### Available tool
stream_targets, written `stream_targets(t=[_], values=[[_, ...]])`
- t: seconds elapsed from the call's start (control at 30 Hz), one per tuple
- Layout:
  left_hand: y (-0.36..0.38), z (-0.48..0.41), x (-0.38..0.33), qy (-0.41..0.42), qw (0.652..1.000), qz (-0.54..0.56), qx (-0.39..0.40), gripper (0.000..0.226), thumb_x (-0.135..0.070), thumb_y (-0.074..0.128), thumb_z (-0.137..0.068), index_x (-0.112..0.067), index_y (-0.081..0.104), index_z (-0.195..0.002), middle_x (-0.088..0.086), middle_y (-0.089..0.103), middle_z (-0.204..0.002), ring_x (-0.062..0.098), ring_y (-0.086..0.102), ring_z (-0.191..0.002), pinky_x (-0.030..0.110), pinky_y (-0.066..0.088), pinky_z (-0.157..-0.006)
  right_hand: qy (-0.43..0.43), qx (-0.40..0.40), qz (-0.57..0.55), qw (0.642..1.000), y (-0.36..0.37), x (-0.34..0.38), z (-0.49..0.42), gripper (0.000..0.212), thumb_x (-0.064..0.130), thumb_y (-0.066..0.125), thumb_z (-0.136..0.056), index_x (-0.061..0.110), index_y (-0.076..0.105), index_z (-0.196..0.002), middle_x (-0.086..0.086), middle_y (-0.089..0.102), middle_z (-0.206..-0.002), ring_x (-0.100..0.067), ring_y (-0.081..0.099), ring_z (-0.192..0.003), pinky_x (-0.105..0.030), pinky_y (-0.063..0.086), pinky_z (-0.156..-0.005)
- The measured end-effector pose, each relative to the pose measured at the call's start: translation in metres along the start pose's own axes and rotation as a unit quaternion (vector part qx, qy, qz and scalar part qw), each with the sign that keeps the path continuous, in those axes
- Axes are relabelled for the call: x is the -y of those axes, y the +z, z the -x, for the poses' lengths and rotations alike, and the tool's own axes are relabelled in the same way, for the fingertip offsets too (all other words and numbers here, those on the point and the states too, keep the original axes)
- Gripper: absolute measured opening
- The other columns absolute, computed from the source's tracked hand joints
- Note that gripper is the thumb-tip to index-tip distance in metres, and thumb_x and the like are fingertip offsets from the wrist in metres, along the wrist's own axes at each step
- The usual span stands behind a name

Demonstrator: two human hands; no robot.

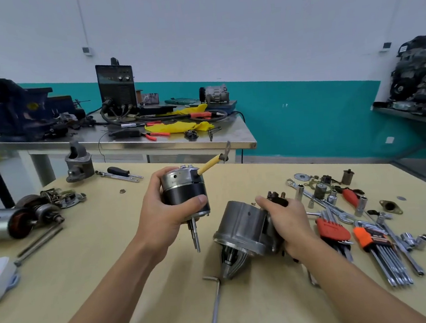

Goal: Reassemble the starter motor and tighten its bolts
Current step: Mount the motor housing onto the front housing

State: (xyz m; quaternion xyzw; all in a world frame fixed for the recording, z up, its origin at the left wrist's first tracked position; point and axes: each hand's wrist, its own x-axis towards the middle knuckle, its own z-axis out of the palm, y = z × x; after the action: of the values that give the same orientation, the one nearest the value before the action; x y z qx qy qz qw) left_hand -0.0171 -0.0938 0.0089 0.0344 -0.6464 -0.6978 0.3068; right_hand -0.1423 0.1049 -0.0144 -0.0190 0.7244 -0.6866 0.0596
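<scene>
While my left hand [160, 217] wraps fingers and thumb round the silver-and-black cylindrical motor body [185, 192], holding it above the pale wooden tabletop [100, 274] with its steel shaft [195, 236] pointing down and its yellow-sleeved lead [208, 166] angled up to the right, my right hand [286, 222] clasps the grey cast-metal drive housing [243, 225], which rests tilted on the table just right of the shaft. A long steel L-shaped hex key [215, 308] lies in front of the housing, and orange-holdered hex key sets [332, 230] and loose chrome sockets [300, 192] lie to its right.
</scene>
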Motion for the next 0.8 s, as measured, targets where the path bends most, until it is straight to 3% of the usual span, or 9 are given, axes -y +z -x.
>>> stream_targets(t=[0.2,0.23,0.3,0.37,0.43,0.57,0.63,0.7,0.8], values=[[0.002,0.003,0.000,0.047,0.998,-0.048,0.019,0.073,-0.020,0.091,-0.050,-0.041,0.059,-0.112,0.002,0.065,-0.112,0.021,0.072,-0.089,0.034,0.061,-0.063,-0.064,-0.030,0.128,0.989,-0.006,0.008,0.005,0.022,0.035,0.073,-0.084,0.013,0.069,-0.090,-0.001,0.070,-0.078,-0.023,0.067,-0.078,-0.038,0.055,-0.067],[0.002,0.004,0.000,0.071,0.994,-0.080,0.025,0.074,-0.017,0.090,-0.052,-0.040,0.057,-0.113,-0.004,0.065,-0.109,0.017,0.071,-0.088,0.030,0.060,-0.063,-0.085,-0.039,0.152,0.984,-0.008,0.012,0.007,0.028,0.034,0.072,-0.085,0.011,0.069,-0.101,0.001,0.070,-0.083,-0.018,0.066,-0.079,-0.037,0.056,-0.072],[0.000,0.006,-0.001,0.121,0.979,-0.157,0.042,0.076,-0.017,0.090,-0.055,-0.041,0.052,-0.116,-0.019,0.063,-0.106,0.008,0.067,-0.091,0.024,0.059,-0.064,-0.139,-0.075,0.185,0.970,-0.011,0.023,0.011,0.047,0.035,0.070,-0.087,0.017,0.059,-0.129,0.002,0.064,-0.116,-0.013,0.060,-0.104,-0.031,0.047,-0.090],[-0.003,0.007,0.003,0.150,0.966,-0.202,0.054,0.076,-0.019,0.090,-0.057,-0.041,0.048,-0.117,-0.024,0.061,-0.108,0.006,0.065,-0.097,0.021,0.057,-0.072,-0.201,-0.100,0.164,0.960,-0.011,0.041,0.017,0.047,0.036,0.068,-0.088,0.023,0.054,-0.132,0.007,0.053,-0.129,-0.009,0.046,-0.116,-0.032,0.037,-0.097],[-0.005,0.006,0.011,0.147,0.968,-0.195,0.059,0.077,-0.017,0.091,-0.057,-0.039,0.046,-0.116,-0.023,0.061,-0.109,0.009,0.066,-0.099,0.020,0.056,-0.078,-0.247,-0.089,0.139,0.955,-0.004,0.062,0.024,0.036,0.037,0.065,-0.090,0.027,0.060,-0.123,0.012,0.055,-0.121,-0.005,0.046,-0.111,-0.030,0.037,-0.095],[-0.011,0.004,0.027,0.148,0.968,-0.199,0.030,0.080,-0.002,0.094,-0.060,-0.039,0.046,-0.111,-0.026,0.061,-0.107,0.008,0.068,-0.095,0.014,0.052,-0.079,-0.317,0.073,0.137,0.936,0.027,0.093,0.038,0.009,0.037,0.065,-0.092,0.036,0.068,-0.100,0.021,0.067,-0.099,0.007,0.061,-0.095,-0.013,0.044,-0.078],[-0.016,0.003,0.035,0.136,0.971,-0.198,0.021,0.080,0.001,0.093,-0.061,-0.037,0.045,-0.112,-0.024,0.066,-0.106,0.005,0.069,-0.092,0.013,0.052,-0.076,-0.338,0.160,0.203,0.905,0.045,0.100,0.038,0.010,0.037,0.066,-0.092,0.034,0.070,-0.101,0.019,0.069,-0.099,0.005,0.062,-0.093,-0.015,0.047,-0.077],[-0.022,0.003,0.040,0.120,0.971,-0.206,0.018,0.080,-0.001,0.094,-0.061,-0.038,0.044,-0.112,-0.024,0.067,-0.106,0.005,0.070,-0.091,0.012,0.052,-0.074,-0.353,0.228,0.298,0.857,0.061,0.104,0.033,0.023,0.037,0.068,-0.092,0.027,0.071,-0.113,0.012,0.070,-0.109,0.002,0.060,-0.093,-0.015,0.046,-0.074],[-0.029,0.004,0.041,0.119,0.971,-0.205,0.016,0.081,-0.008,0.094,-0.061,-0.041,0.043,-0.114,-0.020,0.066,-0.107,0.010,0.070,-0.094,0.012,0.052,-0.075,-0.361,0.317,0.441,0.758,0.076,0.107,0.026,0.035,0.037,0.072,-0.089,0.029,0.069,-0.123,0.012,0.065,-0.116,0.002,0.055,-0.087,-0.012,0.037,-0.066]])
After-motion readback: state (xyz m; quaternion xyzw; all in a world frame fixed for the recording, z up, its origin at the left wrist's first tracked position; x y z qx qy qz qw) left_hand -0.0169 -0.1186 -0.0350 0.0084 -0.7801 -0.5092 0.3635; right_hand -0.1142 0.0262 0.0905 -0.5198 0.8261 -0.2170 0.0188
